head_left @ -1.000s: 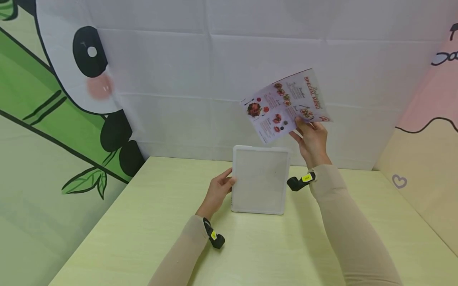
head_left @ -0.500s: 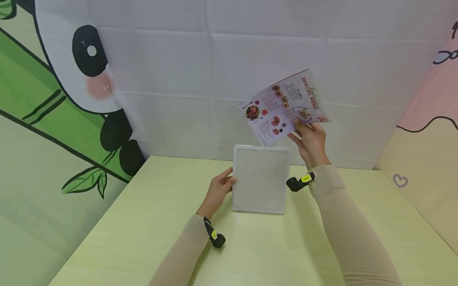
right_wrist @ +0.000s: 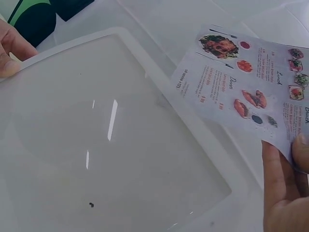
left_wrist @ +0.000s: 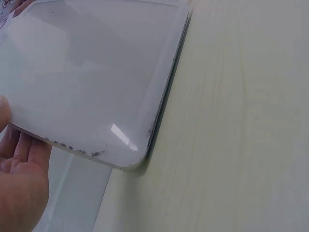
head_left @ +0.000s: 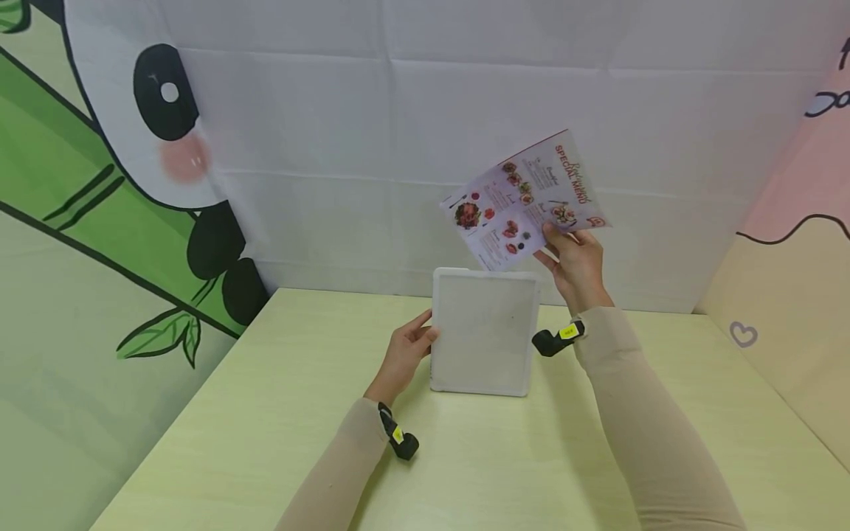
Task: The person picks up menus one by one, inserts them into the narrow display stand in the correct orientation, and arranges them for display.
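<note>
A clear-fronted sign holder with a white frame (head_left: 485, 332) stands upright on the table, leaning slightly back. My left hand (head_left: 403, 355) grips its left edge, thumb on the front and fingers behind. Scuffs mark the holder's lower edge (left_wrist: 72, 149) in the left wrist view. Above it, my right hand (head_left: 576, 265) pinches a printed menu sheet (head_left: 518, 199) near its lower right edge, thumb in front. The sheet is tilted, with food pictures and "SPECIAL MENU" in red. Its lowest corner is right at the holder's top edge (right_wrist: 164, 104).
The pale wooden table (head_left: 232, 457) reaches back to a white cloth backdrop (head_left: 319, 162). A cartoon panda print (head_left: 166, 96) covers the left side. Pink and cream printed cloth (head_left: 790, 295) hangs at the right.
The menu sheet has shifted slightly left and down in my right hand, its lowest corner reaching the holder's top edge. My left hand keeps its grip on the holder.
</note>
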A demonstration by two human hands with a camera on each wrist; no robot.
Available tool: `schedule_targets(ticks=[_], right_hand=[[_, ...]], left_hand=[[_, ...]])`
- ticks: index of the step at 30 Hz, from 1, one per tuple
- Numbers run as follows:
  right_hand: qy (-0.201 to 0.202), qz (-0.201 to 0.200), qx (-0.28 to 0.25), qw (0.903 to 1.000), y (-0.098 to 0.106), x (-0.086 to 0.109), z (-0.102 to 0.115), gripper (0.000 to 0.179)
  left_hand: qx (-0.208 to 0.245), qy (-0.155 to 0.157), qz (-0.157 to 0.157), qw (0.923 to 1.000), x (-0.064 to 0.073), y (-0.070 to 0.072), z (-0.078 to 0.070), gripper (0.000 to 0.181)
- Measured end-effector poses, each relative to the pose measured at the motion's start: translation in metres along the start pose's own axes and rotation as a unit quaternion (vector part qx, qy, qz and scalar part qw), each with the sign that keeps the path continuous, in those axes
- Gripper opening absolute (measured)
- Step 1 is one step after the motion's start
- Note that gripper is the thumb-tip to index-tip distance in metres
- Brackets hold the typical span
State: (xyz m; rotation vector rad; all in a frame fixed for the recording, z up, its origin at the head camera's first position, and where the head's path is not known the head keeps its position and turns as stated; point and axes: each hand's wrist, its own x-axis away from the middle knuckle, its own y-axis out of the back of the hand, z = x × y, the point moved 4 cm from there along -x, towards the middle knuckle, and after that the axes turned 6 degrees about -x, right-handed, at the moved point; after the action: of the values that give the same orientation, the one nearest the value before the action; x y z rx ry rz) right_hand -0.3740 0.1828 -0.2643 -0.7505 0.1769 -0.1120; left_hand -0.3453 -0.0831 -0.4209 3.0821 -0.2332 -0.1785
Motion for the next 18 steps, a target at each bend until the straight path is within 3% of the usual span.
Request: schedule_targets(ticks=[8,18], right_hand=[[-0.004,0.002,0.019,0.9998,0.001,0.0,-0.001,0.027],[-0.008,-0.005,0.056,0.9984,0.002,0.001,-0.002,0.035]], left_hand=[[-0.003,-0.002,0.004,1.0,0.014,-0.003,-0.022,0.053],[-0.001,-0.003,0.006,1.0,0.014,-0.002,-0.023,0.052]])
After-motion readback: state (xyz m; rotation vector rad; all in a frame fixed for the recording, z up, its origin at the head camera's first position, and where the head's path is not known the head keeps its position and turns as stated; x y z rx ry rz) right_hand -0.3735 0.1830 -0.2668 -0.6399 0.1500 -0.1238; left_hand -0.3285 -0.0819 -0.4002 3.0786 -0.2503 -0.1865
